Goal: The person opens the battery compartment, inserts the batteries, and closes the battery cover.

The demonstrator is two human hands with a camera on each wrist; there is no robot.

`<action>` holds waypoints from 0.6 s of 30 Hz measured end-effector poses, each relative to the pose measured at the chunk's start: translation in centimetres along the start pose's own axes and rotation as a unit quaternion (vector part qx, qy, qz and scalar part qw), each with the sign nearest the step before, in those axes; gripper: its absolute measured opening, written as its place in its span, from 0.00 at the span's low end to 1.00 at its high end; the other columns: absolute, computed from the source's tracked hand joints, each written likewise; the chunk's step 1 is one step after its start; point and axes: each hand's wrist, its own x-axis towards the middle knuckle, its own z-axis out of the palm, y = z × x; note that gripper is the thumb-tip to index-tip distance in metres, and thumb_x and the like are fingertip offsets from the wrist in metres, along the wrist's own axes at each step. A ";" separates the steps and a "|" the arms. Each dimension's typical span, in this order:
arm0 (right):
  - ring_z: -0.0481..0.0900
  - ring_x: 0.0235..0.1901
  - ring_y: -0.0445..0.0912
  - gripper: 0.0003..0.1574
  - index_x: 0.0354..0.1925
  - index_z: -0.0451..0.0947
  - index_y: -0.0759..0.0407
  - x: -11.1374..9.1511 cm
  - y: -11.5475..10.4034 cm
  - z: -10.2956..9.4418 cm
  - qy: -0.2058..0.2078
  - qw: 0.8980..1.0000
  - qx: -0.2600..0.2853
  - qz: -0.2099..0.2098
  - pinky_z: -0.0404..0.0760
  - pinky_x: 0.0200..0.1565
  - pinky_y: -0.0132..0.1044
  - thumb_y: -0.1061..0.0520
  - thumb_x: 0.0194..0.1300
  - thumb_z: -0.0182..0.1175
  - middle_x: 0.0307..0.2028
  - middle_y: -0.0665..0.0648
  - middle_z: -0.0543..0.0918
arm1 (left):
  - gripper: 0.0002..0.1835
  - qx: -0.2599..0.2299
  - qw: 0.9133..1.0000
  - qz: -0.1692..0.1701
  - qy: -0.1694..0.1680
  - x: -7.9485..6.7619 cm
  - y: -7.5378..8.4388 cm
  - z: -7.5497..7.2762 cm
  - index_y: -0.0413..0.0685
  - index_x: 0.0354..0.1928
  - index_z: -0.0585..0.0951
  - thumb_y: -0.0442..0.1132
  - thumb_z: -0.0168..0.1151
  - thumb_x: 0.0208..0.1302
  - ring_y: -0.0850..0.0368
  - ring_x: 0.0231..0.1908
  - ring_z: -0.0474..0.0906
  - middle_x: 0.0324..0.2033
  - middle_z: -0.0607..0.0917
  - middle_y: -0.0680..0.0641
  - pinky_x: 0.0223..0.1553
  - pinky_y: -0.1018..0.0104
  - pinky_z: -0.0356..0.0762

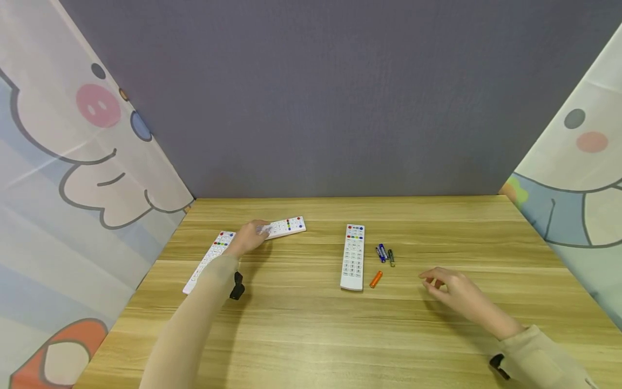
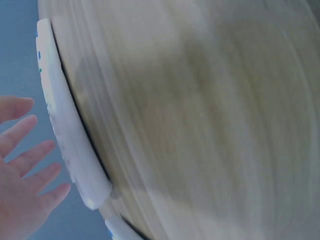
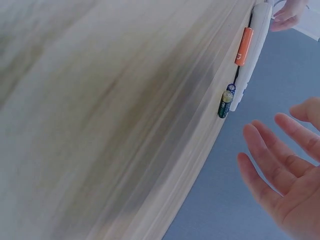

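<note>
Left grip [image 1: 249,238] near white remote [image 1: 285,227]

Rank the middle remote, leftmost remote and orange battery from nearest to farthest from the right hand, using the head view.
1. Orange battery, left of the right hand.
2. Middle remote, just left of the battery.
3. Leftmost remote, partly hidden by the left sleeve.

One desk [image 1: 291,335] carries three white remotes [image 1: 353,257] and four batteries [image 1: 376,279]: two blue, one dark green and one orange. One left hand [image 1: 249,237], one right hand [image 1: 452,292], two sleeves [image 1: 189,329], two cartoon-printed cloths [image 1: 39,232] and one grey panel [image 1: 330,97] also show.
</note>
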 end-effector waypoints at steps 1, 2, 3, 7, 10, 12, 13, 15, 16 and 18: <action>0.71 0.26 0.29 0.13 0.37 0.79 0.64 0.0 0.0 0.0 -0.001 1.000 -0.002 0.002 0.73 0.20 0.24 0.69 0.49 0.65 0.28 0.48 0.80 | 0.21 0.006 1.000 0.003 -0.001 0.1 0.0 0.1 0.40 0.59 0.71 0.40 0.51 0.65 0.36 0.57 0.67 0.61 0.67 0.34 0.57 0.42 0.67; 0.71 0.26 0.29 0.13 0.37 0.79 0.64 0.0 0.0 0.0 -0.002 1.000 -0.002 0.003 0.73 0.20 0.24 0.68 0.49 0.64 0.28 0.49 0.80 | 0.22 0.010 1.000 0.005 -0.002 0.1 0.1 0.3 0.40 0.59 0.70 0.40 0.51 0.65 0.36 0.57 0.67 0.60 0.67 0.34 0.57 0.42 0.67; 0.71 0.26 0.29 0.13 0.37 0.79 0.64 -0.1 0.0 0.0 -0.002 1.000 -0.003 0.004 0.73 0.20 0.24 0.68 0.49 0.64 0.28 0.49 0.81 | 0.22 0.013 1.000 0.005 -0.005 0.2 0.1 0.4 0.40 0.60 0.70 0.39 0.51 0.64 0.36 0.57 0.67 0.61 0.67 0.34 0.57 0.42 0.67; 0.71 0.26 0.29 0.13 0.37 0.79 0.64 -0.1 -0.1 0.1 -0.004 1.000 -0.006 0.007 0.73 0.20 0.24 0.68 0.49 0.65 0.28 0.49 0.81 | 0.25 0.022 1.000 0.003 -0.012 0.4 0.2 0.7 0.38 0.61 0.67 0.39 0.52 0.63 0.36 0.59 0.63 0.62 0.66 0.34 0.60 0.43 0.63; 0.71 0.26 0.29 0.13 0.37 0.79 0.64 -0.1 -0.1 0.0 -0.005 1.000 -0.005 0.006 0.73 0.20 0.24 0.68 0.49 0.65 0.28 0.49 0.81 | 0.28 0.043 0.999 -0.001 -0.014 0.5 0.1 0.9 0.38 0.63 0.65 0.42 0.53 0.62 0.35 0.62 0.59 0.63 0.64 0.34 0.63 0.42 0.56; 0.71 0.26 0.29 0.13 0.37 0.79 0.64 -0.1 -0.1 0.1 -0.006 1.000 -0.005 0.007 0.73 0.21 0.24 0.68 0.49 0.65 0.28 0.49 0.81 | 0.30 0.059 0.998 -0.001 -0.016 0.5 0.0 1.0 0.39 0.64 0.64 0.44 0.54 0.62 0.34 0.63 0.57 0.63 0.62 0.34 0.64 0.40 0.51; 0.72 0.26 0.29 0.13 0.37 0.79 0.64 -0.1 -0.1 0.0 -0.007 1.000 -0.004 0.008 0.74 0.21 0.24 0.68 0.49 0.64 0.29 0.49 0.81 | 0.30 0.063 0.998 -0.001 -0.015 0.4 0.0 1.0 0.39 0.64 0.64 0.45 0.54 0.62 0.34 0.63 0.56 0.63 0.62 0.34 0.64 0.39 0.50; 0.72 0.26 0.29 0.13 0.37 0.79 0.64 -0.1 -0.1 0.0 -0.010 1.000 -0.004 0.010 0.74 0.21 0.24 0.68 0.50 0.64 0.29 0.50 0.81 | 0.30 0.070 0.997 0.004 -0.014 0.4 0.0 1.0 0.39 0.64 0.64 0.45 0.55 0.62 0.33 0.62 0.57 0.63 0.62 0.33 0.63 0.37 0.50; 0.72 0.26 0.29 0.12 0.37 0.79 0.64 -0.1 -0.1 0.0 -0.011 1.000 -0.003 0.011 0.74 0.21 0.24 0.67 0.50 0.64 0.29 0.50 0.81 | 0.30 0.072 0.997 0.007 -0.013 0.4 0.0 1.0 0.39 0.63 0.64 0.45 0.55 0.62 0.33 0.62 0.58 0.63 0.63 0.33 0.63 0.37 0.52; 0.72 0.26 0.29 0.12 0.37 0.79 0.64 -0.1 -0.1 0.0 -0.013 1.000 -0.002 0.012 0.74 0.21 0.25 0.67 0.50 0.64 0.29 0.50 0.81 | 0.30 0.072 0.997 0.013 -0.007 0.3 0.1 1.0 0.38 0.62 0.66 0.44 0.57 0.61 0.33 0.60 0.60 0.62 0.65 0.34 0.62 0.38 0.56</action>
